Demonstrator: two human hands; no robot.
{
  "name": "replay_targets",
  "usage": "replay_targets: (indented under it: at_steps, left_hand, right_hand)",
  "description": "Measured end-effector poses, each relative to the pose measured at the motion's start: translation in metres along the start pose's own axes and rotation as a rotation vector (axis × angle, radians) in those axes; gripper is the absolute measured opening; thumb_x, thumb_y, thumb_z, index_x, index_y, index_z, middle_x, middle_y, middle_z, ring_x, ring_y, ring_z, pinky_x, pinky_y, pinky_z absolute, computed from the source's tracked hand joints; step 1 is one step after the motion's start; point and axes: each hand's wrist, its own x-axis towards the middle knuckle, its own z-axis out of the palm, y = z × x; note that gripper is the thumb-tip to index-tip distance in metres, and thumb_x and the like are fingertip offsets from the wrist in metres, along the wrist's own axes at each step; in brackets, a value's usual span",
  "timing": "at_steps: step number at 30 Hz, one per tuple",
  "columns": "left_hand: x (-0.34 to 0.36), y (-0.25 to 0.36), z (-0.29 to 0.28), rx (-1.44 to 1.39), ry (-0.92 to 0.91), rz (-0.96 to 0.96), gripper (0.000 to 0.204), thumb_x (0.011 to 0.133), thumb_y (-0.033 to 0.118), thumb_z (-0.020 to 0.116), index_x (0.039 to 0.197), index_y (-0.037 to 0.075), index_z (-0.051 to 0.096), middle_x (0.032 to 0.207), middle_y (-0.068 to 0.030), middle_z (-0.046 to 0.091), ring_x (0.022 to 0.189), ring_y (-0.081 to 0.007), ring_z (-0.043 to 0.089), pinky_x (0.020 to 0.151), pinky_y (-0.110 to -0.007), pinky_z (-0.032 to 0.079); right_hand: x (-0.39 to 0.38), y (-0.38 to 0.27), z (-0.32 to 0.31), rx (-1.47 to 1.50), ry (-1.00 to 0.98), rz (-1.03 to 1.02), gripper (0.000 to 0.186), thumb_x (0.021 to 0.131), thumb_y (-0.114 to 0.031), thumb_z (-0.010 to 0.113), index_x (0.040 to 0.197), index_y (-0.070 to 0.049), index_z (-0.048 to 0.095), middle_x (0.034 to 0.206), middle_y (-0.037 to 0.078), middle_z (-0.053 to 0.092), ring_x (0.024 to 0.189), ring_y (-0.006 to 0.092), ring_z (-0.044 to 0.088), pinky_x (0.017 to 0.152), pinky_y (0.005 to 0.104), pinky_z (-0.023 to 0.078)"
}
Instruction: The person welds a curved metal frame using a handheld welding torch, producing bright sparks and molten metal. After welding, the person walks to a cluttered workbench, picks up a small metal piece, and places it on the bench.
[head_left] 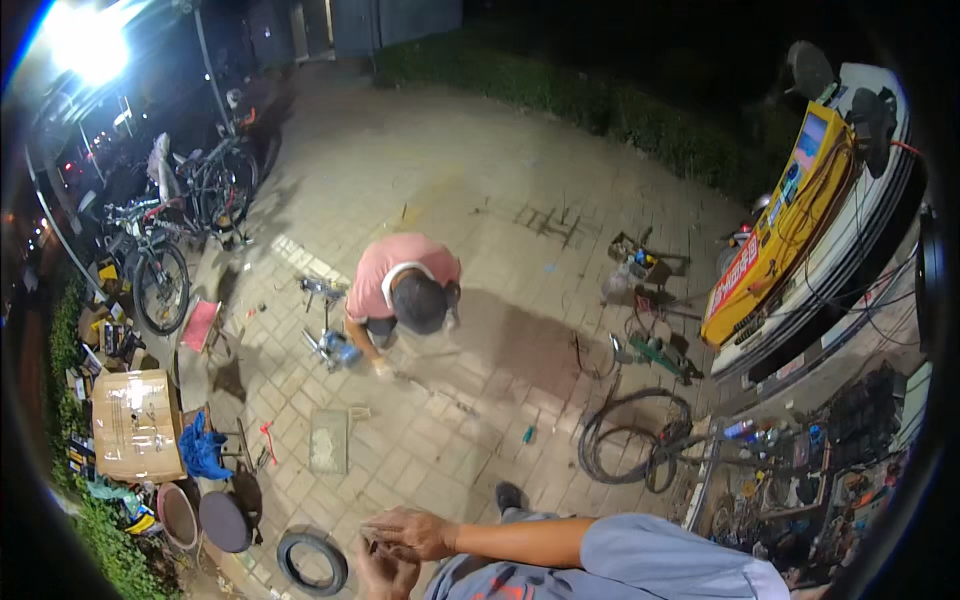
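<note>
My right hand (418, 533) reaches in from the right on a bare forearm below a grey sleeve. Its curled fingers lie over my left hand (385, 574), which comes up from the lower edge with bent fingers. The two hands touch; whatever lies between them, if anything, is hidden. Below them, left of my hands, a black tire (312, 562) lies flat on the paving. One dark shoe (509, 497) of mine shows beyond my forearm. Farther off, a person in a pink shirt (405, 275) bends low, a hand (383, 368) near a thin bar on the ground.
A grey mat (329, 441), a green-handled tool (528, 434) and coiled black tubing (640, 432) lie on the bricks. At left stand a round stool (226, 521), a cardboard box (138, 425) and bicycles (160, 288). A yellow sign (775, 230) and tool trays (770, 490) line the right.
</note>
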Motion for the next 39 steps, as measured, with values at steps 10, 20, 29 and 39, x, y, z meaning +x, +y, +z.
replay_targets:
  at_steps: [10,20,29,39]
  left_hand:
    - [-0.052,0.086,-0.075,0.326,0.628,0.512,0.036,0.091,0.046,0.054,0.080,0.012,0.053,0.045,0.0063,0.030,0.036,-0.0066,0.027,0.033,-0.021,0.021]
    - [0.021,0.043,-0.072,2.219,-0.209,0.355,0.036,0.086,0.032,0.061,0.105,0.002,0.062,0.084,-0.0216,0.065,0.080,-0.0373,0.061,0.074,-0.043,0.049]
    - [0.098,-0.160,0.096,2.907,-1.210,-0.127,0.037,0.093,0.037,0.042,0.118,0.013,0.054,0.112,-0.0131,0.060,0.103,-0.0293,0.058,0.082,-0.043,0.048]
    - [0.064,-0.170,0.089,2.757,-1.332,0.061,0.041,0.094,0.042,0.043,0.125,0.016,0.047,0.116,-0.0139,0.059,0.107,-0.0350,0.057,0.085,-0.048,0.048]
  right_hand:
    - [-0.380,0.042,-0.151,-0.387,-0.708,1.658,0.034,0.084,-0.027,0.050,0.097,-0.003,0.069,0.103,0.019,0.065,0.093,0.0378,0.062,0.079,0.0500,0.049]
    - [-0.184,0.018,-0.153,0.018,0.231,1.341,0.058,0.086,-0.049,0.058,0.117,0.000,0.058,0.112,0.022,0.062,0.106,0.0329,0.059,0.088,0.0388,0.047]
    - [0.231,-0.209,-0.010,1.385,-0.619,-0.207,0.021,0.094,-0.022,0.049,0.085,-0.004,0.054,0.094,0.006,0.057,0.090,0.0184,0.053,0.082,0.0353,0.044]
    - [0.226,-0.196,0.031,1.279,-0.772,-0.210,0.021,0.095,-0.023,0.048,0.091,-0.004,0.054,0.094,0.007,0.058,0.090,0.0189,0.054,0.081,0.0345,0.044]
